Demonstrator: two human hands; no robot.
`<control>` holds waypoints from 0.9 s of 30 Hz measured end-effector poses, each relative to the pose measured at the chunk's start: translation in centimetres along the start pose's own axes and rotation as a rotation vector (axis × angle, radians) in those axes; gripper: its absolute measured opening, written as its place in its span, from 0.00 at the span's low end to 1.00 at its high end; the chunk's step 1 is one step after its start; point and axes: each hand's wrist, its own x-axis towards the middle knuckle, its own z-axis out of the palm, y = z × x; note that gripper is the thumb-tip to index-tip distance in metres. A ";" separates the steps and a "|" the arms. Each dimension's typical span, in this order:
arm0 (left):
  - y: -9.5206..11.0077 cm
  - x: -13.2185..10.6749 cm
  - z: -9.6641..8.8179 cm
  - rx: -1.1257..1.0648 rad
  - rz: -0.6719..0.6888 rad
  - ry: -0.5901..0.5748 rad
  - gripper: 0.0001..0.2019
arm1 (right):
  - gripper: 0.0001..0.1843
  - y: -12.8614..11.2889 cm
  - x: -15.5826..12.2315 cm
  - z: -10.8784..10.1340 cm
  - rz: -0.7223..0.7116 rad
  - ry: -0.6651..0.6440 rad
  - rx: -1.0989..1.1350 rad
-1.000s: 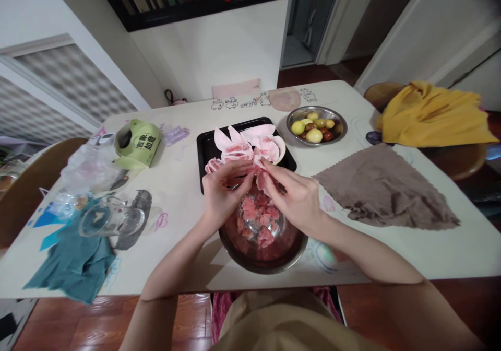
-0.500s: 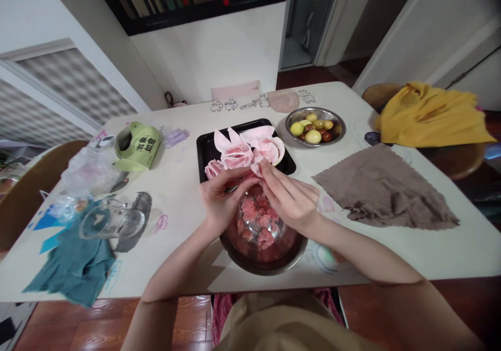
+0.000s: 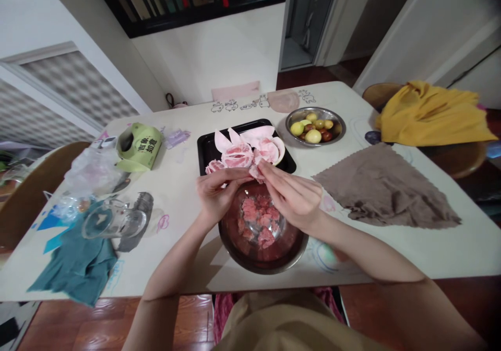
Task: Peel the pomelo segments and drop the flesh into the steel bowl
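Observation:
Between my left hand (image 3: 219, 191) and my right hand (image 3: 294, 197) is a small pale-pink pomelo segment (image 3: 256, 172), pinched by the fingertips of both. The hands hold it over the far rim of a steel bowl (image 3: 263, 267), where several peeled chunks of pink pomelo flesh (image 3: 260, 215) lie. Just beyond, a black tray (image 3: 206, 144) carries larger pomelo sections (image 3: 237, 155) with white membrane and pieces of thick pale rind (image 3: 260, 133). My left fingers partly cover the near left side of the tray.
At the back right stands a steel bowl of small fruit (image 3: 313, 136). A brown cloth (image 3: 391, 189) lies right, near a yellow cloth (image 3: 430, 113) on a chair. Leftward are a glass pitcher (image 3: 115, 220), a teal cloth (image 3: 78, 262), a green paper holder (image 3: 141, 147) and a plastic bag (image 3: 92, 171).
Both hands have shifted slightly apart, with the pomelo segment still between the fingertips. The bowl and tray look unchanged.

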 end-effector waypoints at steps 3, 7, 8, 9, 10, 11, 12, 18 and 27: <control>-0.3 0.1 -0.4 0.014 0.002 -0.035 0.09 | 0.39 -0.1 0.1 -0.1 0.058 -0.022 0.056; -0.4 0.2 -0.6 -0.012 -0.050 -0.059 0.07 | 0.36 -0.2 0.4 -0.3 0.124 -0.044 0.095; -0.5 0.2 -0.6 -0.023 -0.068 -0.064 0.06 | 0.35 -0.2 0.4 -0.3 0.136 -0.039 0.103; -0.5 0.3 -0.6 -0.033 -0.086 -0.069 0.06 | 0.34 -0.3 0.4 -0.3 0.149 -0.037 0.112; -0.5 0.4 -0.6 -0.040 -0.101 -0.073 0.05 | 0.33 -0.3 0.5 -0.3 0.164 -0.034 0.120; -0.5 0.4 -0.6 -0.046 -0.112 -0.078 0.05 | 0.31 -0.3 0.5 -0.3 0.178 -0.032 0.125; -0.6 0.4 -0.5 -0.052 -0.120 -0.082 0.05 | 0.29 -0.3 0.5 -0.2 0.194 -0.028 0.128; -0.3 -0.4 0.5 0.036 -0.076 -0.003 0.05 | 0.16 -0.4 0.7 0.0 0.312 0.026 0.140; -0.9 -0.3 0.5 0.459 0.411 0.014 0.13 | 0.14 -0.3 0.4 0.0 0.365 -0.019 0.105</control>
